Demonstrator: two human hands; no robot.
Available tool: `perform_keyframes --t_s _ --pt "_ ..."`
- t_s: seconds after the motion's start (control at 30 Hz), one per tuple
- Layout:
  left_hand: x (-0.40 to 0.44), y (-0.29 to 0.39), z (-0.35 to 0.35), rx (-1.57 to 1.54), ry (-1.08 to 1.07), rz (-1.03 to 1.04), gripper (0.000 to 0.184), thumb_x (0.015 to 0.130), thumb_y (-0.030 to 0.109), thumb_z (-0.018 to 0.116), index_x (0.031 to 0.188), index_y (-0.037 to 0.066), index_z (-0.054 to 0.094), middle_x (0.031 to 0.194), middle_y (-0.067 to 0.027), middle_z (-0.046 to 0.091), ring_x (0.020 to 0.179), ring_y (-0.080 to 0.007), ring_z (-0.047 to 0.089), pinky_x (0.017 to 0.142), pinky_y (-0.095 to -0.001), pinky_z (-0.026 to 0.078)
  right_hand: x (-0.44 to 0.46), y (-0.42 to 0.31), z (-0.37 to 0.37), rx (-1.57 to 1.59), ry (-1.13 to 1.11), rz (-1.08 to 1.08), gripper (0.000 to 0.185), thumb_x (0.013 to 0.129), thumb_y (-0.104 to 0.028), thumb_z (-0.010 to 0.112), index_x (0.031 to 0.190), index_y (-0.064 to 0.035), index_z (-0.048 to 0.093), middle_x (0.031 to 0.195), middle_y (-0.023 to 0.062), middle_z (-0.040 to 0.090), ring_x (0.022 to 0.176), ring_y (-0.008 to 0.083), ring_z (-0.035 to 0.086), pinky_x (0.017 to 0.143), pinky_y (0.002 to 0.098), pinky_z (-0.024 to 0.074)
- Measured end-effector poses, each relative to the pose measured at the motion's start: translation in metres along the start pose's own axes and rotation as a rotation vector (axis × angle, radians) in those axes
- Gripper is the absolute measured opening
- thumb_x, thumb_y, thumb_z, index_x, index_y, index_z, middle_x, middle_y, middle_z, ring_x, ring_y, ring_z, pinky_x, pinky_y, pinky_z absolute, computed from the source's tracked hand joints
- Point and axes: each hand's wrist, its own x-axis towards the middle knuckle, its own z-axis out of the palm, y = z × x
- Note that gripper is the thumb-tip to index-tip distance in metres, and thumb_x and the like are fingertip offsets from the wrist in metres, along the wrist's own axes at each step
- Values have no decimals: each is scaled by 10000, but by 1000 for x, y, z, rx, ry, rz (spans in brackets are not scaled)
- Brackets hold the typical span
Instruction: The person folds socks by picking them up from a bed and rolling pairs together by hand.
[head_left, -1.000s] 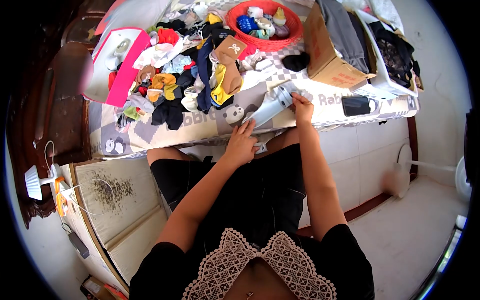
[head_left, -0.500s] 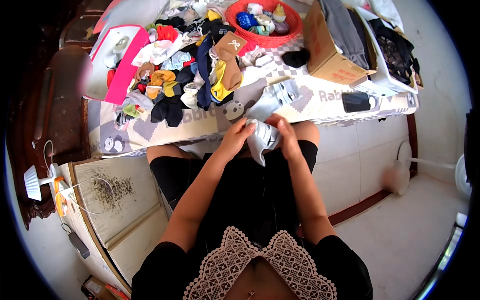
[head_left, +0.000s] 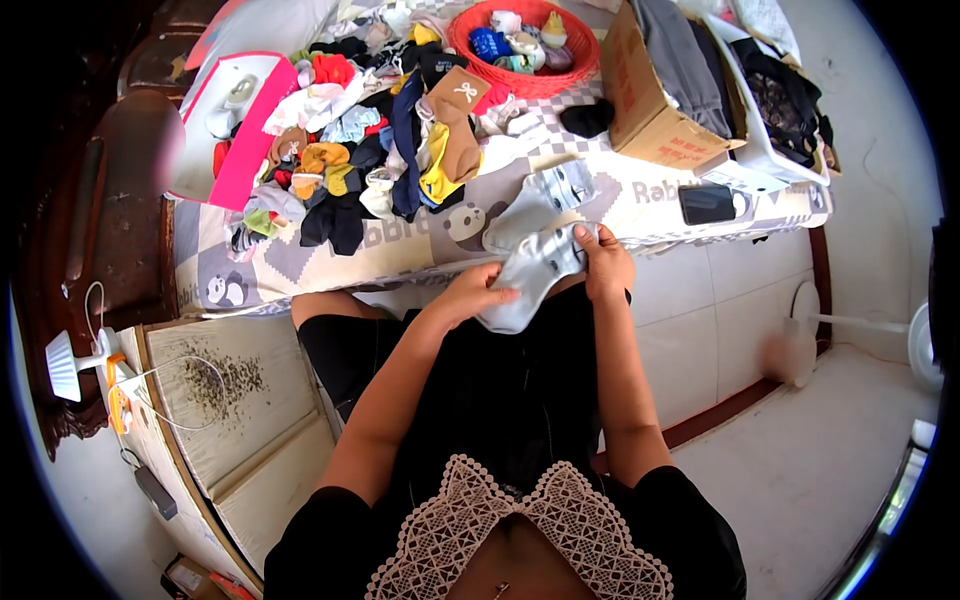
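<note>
A pale blue-grey sock (head_left: 532, 276) is stretched between my hands at the bed's front edge. My left hand (head_left: 474, 296) pinches it near the toe end, and my right hand (head_left: 606, 262) grips its dark-marked cuff. Just behind, a matching sock (head_left: 540, 203) lies flat on the patterned sheet (head_left: 400, 245), partly covered by the held one. Further left spreads a heap of mixed socks (head_left: 335, 155), with a brown sock (head_left: 460, 150) and a yellow one on its right side.
Behind stands a red basket (head_left: 590, 62) with several bundled socks. Right of it are a cardboard box (head_left: 640, 110) of dark clothes, a white bin (head_left: 815, 178) and a phone (head_left: 707, 204). A black sock (head_left: 587, 119) lies nearby. A pink-edged box (head_left: 240, 165) sits left.
The first sock now lies on the sheet, released by both hands. A second sock has come up over my lap and is now drawn out straight, with my right hand moved to its cuff.
</note>
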Motion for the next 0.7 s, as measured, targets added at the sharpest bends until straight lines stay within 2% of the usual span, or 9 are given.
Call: perform_keyframes --t_s 0.07,0.17,0.3,0.4,0.43,0.47,0.57,0.6,0.7 --pt "0 -2 -3 40 -32 -86 328 814 200 662 1062 7 568 877 1 589 796 -68 516 718 -223 409 18 -2 -9 -179 57 -29 161 793 -61 676 933 9 639 821 8 628 722 77 525 678 206 424" --pt "14 -14 -5 113 208 182 225 811 174 630 937 -10 596 783 -23 583 706 -89 504 653 -236 414 52 -7 -14 -262 21 -205 156 803 -70 669 930 16 643 799 -4 617 714 59 502 660 195 408" --pt "43 4 -9 266 432 327 223 814 184 623 939 4 585 720 -28 565 653 -95 496 622 -243 418 79 -37 4 -323 20 -372 130 804 -76 670 897 13 653 746 -21 613 633 40 485 577 179 395" --pt "62 17 -5 421 602 322 231 813 191 619 954 12 583 772 -117 627 702 -222 604 645 -306 453 116 -25 1 -346 17 -366 163 793 -105 686 905 9 654 731 -15 609 630 48 485 575 192 403" --pt "68 15 -8 533 629 247 259 803 216 629 960 14 586 844 -165 638 793 -303 619 679 -357 464 128 -15 -5 -554 91 -367 204 765 -141 713 912 -10 659 686 -5 589 606 65 478 565 210 409" --pt "74 8 -11 540 628 251 259 803 216 629 960 14 586 844 -165 638 793 -303 619 679 -357 464 138 -1 -11 -652 129 -344 262 730 -167 736 930 -19 654 739 47 593 639 120 523 607 259 446" --pt "78 -2 -10 672 717 208 367 763 280 664 996 10 578 850 -155 643 786 -299 621 704 -356 471 130 13 -11 -1057 341 -563 404 683 -135 724 1051 -33 590 1052 172 526 992 343 504 843 390 428" --pt "76 0 -7 677 713 203 367 763 280 664 996 10 578 850 -155 643 786 -299 621 704 -356 471 119 11 -5 -1054 343 -555 404 683 -135 724 1051 -33 590 1052 172 526 992 343 504 843 390 428" --pt "74 -2 -3 774 707 264 403 747 287 673 1018 7 571 883 -169 644 827 -310 621 720 -380 470 86 2 19 -1157 332 -958 401 656 -68 688 1042 -56 579 1122 167 493 1047 366 465 883 421 400"
